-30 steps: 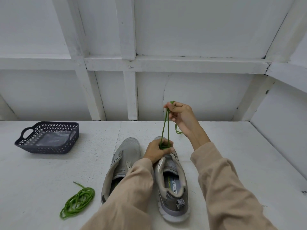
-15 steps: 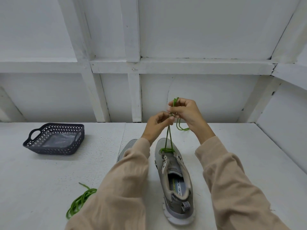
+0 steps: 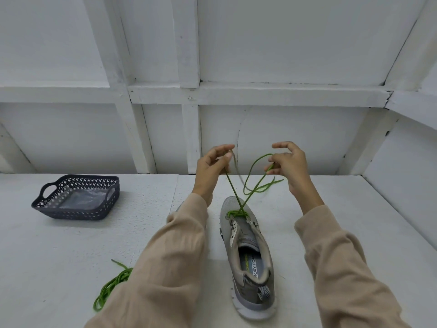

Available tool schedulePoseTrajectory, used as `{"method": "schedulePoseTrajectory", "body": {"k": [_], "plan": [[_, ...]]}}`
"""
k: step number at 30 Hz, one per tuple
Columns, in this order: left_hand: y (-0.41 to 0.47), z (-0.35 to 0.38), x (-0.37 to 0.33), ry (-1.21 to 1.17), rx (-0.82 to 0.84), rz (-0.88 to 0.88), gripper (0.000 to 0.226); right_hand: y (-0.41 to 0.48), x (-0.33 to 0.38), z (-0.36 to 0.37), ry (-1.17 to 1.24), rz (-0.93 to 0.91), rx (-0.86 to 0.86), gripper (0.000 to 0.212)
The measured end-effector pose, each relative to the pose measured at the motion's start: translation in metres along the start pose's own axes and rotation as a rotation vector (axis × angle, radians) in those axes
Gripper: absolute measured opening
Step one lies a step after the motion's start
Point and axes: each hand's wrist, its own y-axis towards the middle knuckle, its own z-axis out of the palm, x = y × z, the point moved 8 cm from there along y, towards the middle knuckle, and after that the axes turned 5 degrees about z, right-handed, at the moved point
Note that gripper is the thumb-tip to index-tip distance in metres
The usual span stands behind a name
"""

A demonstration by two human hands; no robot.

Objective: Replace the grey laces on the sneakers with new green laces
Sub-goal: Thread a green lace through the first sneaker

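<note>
**Lace drawn up from sneaker, both hands raised**

Left hand (image 3: 212, 165): was raised above the far part of the table (image 3: 71, 256), wrist bent, palm turned right. Thumb and curled fingers pinched one strand of the lace (image 3: 237, 212); the forefinger arched over the thumb. The forearm rose from the near edge in a beige sleeve (image 3: 175, 256).

Right hand (image 3: 289, 166): was raised level with the left and well apart from it, palm turned left. The lower fingers were curled round the other strand, which formed a slack loop below and left of the hand; the forefinger was crooked above, off the lace.

Lace, green: was threaded through the farthest eyelets of the sneaker (image 3: 248, 245). The two strands crossed just above the toe, each running up to one hand. The end past the left hand was blurred.

Sneaker, grey: sat on the table between the forearms, toe pointing far, heel near, its opening facing up. The nearer eyelets held no lace.

Second sneaker (image 3: 179, 207): lay left of the first, only a sliver visible behind the left sleeve.

Spare lace (image 3: 111, 287), green: lay bunched on the near left of the table, partly under the left sleeve.

Basket (image 3: 59, 209), dark, perforated, with handles: stood at the far left of the table.
</note>
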Motion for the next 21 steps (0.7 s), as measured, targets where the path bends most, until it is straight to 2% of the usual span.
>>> {"method": "schedulePoseTrajectory", "body": {"k": [3,6,9,13,16,18,21], "plan": [[0.001,-0.009,-0.008,-0.015,-0.040,0.009,0.018,-0.001,-0.007,-0.012,-0.055,-0.055,-0.054,0.024],[-0.002,-0.019,0.004,0.161,0.031,-0.110,0.019,0.000,-0.032,-0.019,-0.180,0.016,-0.027,0.014],[-0.012,-0.031,0.035,0.479,0.181,-0.310,0.016,0.000,-0.070,-0.021,-0.524,0.124,0.072,0.011],[-0.019,-0.043,0.049,1.161,0.327,-0.276,0.015,-0.010,-0.116,-0.017,-0.940,0.327,0.303,0.020],[-0.018,-0.045,0.054,1.440,0.334,-0.223,0.020,-0.026,-0.140,-0.018,-1.047,0.532,0.497,0.022],[-0.013,-0.045,0.057,1.547,0.329,-0.196,0.023,-0.019,-0.143,-0.020,-1.092,0.532,0.464,0.021],[-0.004,-0.043,0.061,1.664,0.324,-0.159,0.025,0.005,-0.130,-0.023,-1.288,0.345,0.256,0.020]]}}
